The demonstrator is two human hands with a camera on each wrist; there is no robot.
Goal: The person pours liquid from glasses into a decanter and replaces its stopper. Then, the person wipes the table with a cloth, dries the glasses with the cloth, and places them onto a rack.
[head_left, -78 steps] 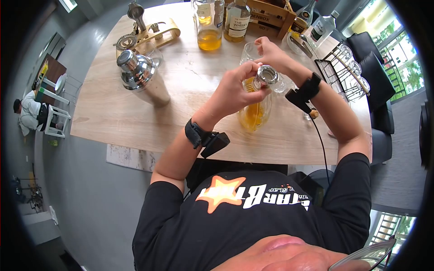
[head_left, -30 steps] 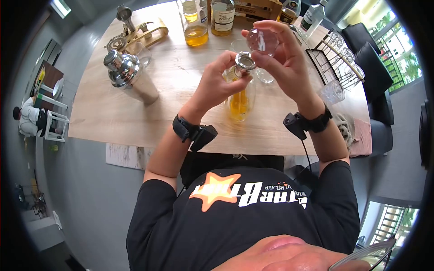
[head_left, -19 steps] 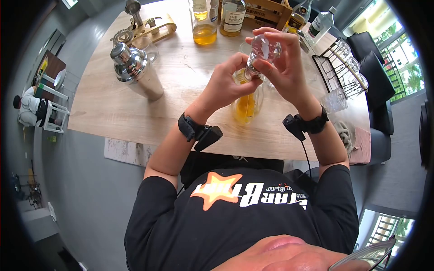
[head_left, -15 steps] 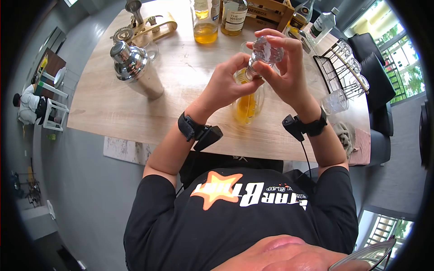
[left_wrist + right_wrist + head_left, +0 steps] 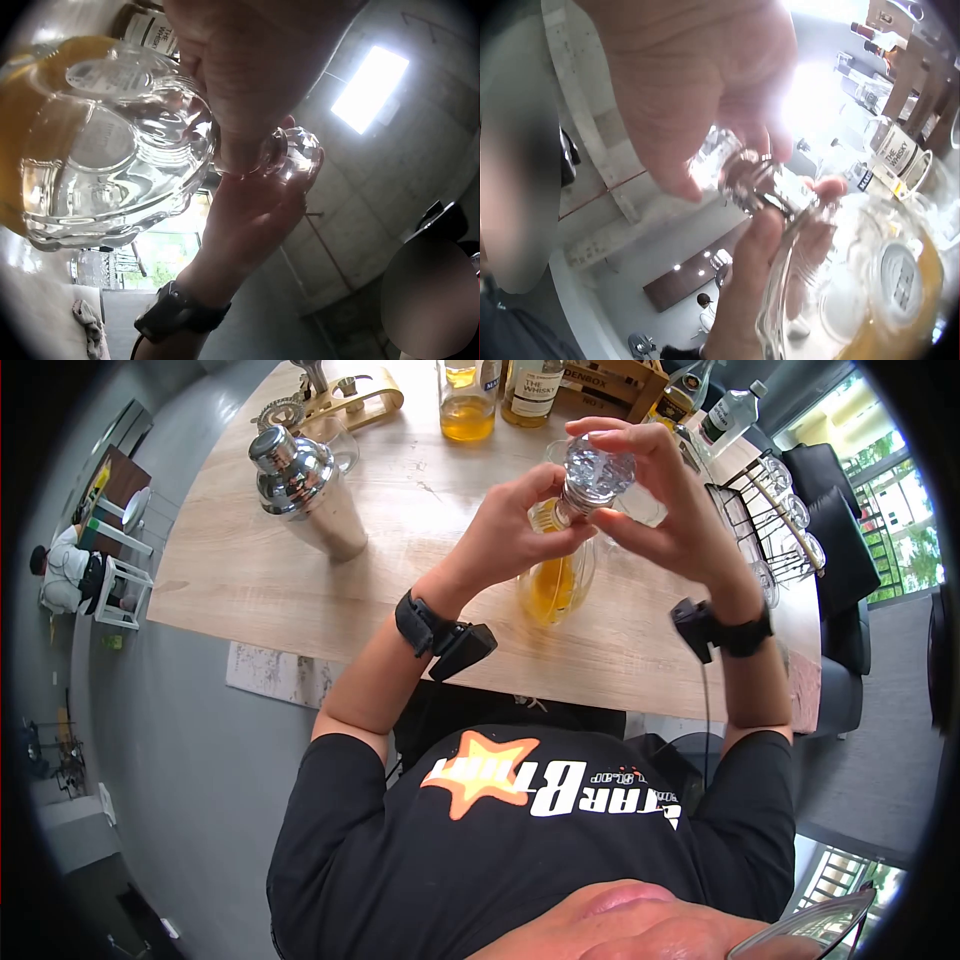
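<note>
A clear glass decanter [image 5: 552, 595] with amber liquid in its lower part is in front of me, its neck leaning slightly away. My left hand [image 5: 508, 528] grips the neck, thumb on the near side, fingers behind. A faceted round glass stopper [image 5: 600, 468] sits at the decanter's mouth. My right hand [image 5: 672, 505] holds the stopper between curled fingers above and the thumb below. The right wrist view shows the stopper [image 5: 718, 146] between that thumb and fingers. In the left wrist view the fluted decanter [image 5: 112, 142] fills the left side.
A steel cocktail shaker [image 5: 310, 495] stands at the left of the wooden table [image 5: 420, 615]. Behind are a bar-tool stand [image 5: 375, 405], a whisky bottle [image 5: 533, 392], another bottle [image 5: 468, 410] and a wooden crate [image 5: 615, 385]. A wire glass rack [image 5: 765, 525] stands at right.
My right hand brought the stopper over the decanter and lowered it into the mouth. Its fingers have since spread a little wider around the stopper. The left hand keeps gripping the neck.
</note>
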